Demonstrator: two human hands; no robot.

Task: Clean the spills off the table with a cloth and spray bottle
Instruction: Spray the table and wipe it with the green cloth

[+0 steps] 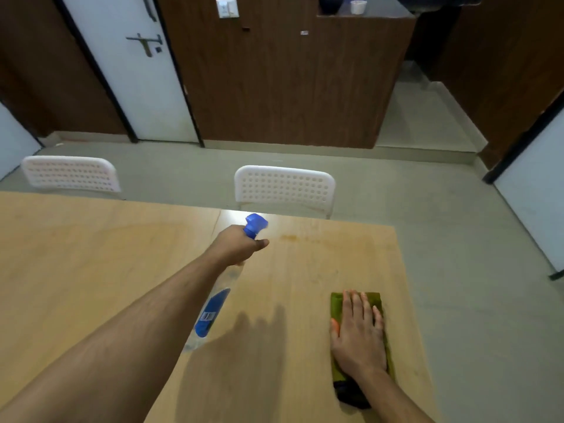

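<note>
Table [91, 254], light wood, seam down the middle. Left hand [239, 245] stretched forward above the far half, fingers curled tight round neck of spray bottle [213, 306]. Bottle clear with blue label, blue trigger head aimed away toward far edge, body slanting back under the forearm, lifted clear of the wood. Orange-brown spill [288, 238] just beyond and right of the nozzle, near far edge; fainter smears trailing right from it. Right hand [358, 334] flat, palm down on green cloth [337, 306], fingers straight and close together, pressing, not gripping. Cloth folded, lying on right half of table near the right edge, dark end showing below the wrist. Two white perforated chairs [285, 189] tucked in along far side. Grey floor [457, 270], wood-panelled wall and white door [137, 71] behind.
</note>
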